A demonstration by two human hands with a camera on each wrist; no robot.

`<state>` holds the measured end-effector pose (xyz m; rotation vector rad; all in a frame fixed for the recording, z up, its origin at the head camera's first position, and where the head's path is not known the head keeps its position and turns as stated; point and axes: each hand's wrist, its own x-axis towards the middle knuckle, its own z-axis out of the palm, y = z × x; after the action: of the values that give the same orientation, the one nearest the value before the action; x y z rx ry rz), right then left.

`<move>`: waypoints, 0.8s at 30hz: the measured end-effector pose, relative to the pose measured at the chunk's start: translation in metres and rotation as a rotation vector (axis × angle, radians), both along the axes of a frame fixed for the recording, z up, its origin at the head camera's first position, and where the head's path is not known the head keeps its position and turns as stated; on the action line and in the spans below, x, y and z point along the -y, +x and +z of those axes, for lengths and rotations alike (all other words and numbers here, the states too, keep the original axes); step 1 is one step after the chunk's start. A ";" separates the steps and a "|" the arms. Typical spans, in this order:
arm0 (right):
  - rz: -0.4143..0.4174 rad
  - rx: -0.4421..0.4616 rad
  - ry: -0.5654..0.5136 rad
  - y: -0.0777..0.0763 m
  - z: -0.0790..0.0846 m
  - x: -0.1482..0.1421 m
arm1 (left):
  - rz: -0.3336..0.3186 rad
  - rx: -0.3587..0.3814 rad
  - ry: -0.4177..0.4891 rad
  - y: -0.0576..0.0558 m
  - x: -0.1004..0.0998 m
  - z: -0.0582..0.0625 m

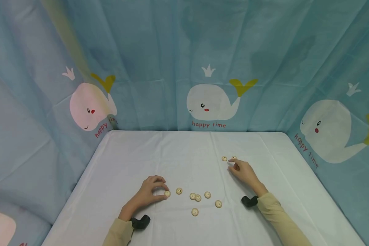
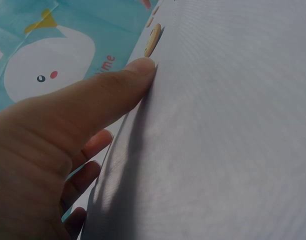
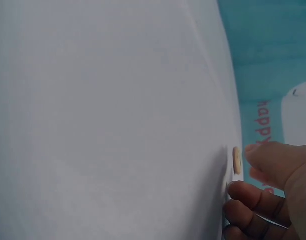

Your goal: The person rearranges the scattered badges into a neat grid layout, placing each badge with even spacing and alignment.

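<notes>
Several small, round, pale wooden-looking discs, some with dark marks, are on the white table. My left hand is at the left end of the near group, its thumb and index finger at either side of a disc. In the left wrist view the thumb lies in front of a disc's edge; the index finger is hidden. My right hand hovers farther back, fingers bent and apart, holding nothing. Just beyond its fingertips lie two discs, one to the left and one partly covered. The right wrist view shows a disc beside the thumb tip.
Between the hands lie more discs: one beside the left hand, a touching pair, a disc right of them, one nearer right and the nearest disc. A blue whale-print curtain surrounds the white-covered table.
</notes>
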<state>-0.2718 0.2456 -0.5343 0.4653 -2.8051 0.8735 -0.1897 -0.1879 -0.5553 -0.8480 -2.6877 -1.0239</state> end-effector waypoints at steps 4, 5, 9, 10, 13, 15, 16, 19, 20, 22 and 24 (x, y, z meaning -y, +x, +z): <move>0.012 -0.004 0.010 0.006 0.000 0.003 | -0.008 0.001 0.002 0.000 0.000 0.001; 0.016 -0.003 0.013 0.008 0.000 0.004 | -0.008 0.002 0.001 0.001 0.000 0.001; 0.035 0.002 0.027 0.015 0.001 0.007 | -0.004 -0.002 0.003 0.001 0.000 0.001; 0.035 0.006 0.028 0.017 0.001 0.008 | -0.004 -0.004 0.006 0.001 -0.001 0.001; 0.046 0.015 0.041 0.022 0.002 0.010 | -0.002 -0.014 0.006 0.001 -0.001 0.001; 0.053 0.022 0.044 0.026 0.003 0.012 | -0.001 -0.013 0.006 0.001 -0.001 0.001; 0.059 0.023 0.045 0.028 0.003 0.013 | -0.002 -0.016 0.004 0.001 -0.001 0.001; 0.079 0.023 0.061 0.033 0.005 0.016 | -0.004 -0.004 0.003 0.001 0.000 0.002; 0.082 0.023 0.067 0.035 0.005 0.016 | -0.004 0.001 0.002 0.001 0.000 0.002; 0.094 0.017 0.083 0.038 0.004 0.018 | -0.002 0.015 0.000 0.001 0.000 0.002; 0.105 0.009 0.096 0.041 0.004 0.018 | 0.002 0.033 0.000 0.001 0.000 0.002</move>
<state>-0.2310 0.2272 -0.5303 0.6287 -2.8632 0.7639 -0.1887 -0.1877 -0.5528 -0.8352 -2.7149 -1.0464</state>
